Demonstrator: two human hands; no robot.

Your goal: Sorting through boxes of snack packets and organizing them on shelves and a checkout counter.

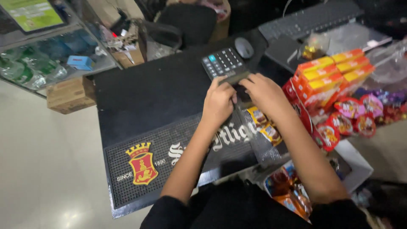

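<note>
Both hands, left (219, 101) and right (263, 91), meet pinching a thin dark strip (234, 79) lying left-to-right at the calculator's (223, 62) near edge, mid-tabletop (148, 93); each hand equally near.

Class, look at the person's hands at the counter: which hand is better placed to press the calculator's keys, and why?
Probably the right hand: its fingers lie just below the calculator keys, pointing toward them. The left hand sits slightly lower, curled around something dark I cannot identify.
</note>
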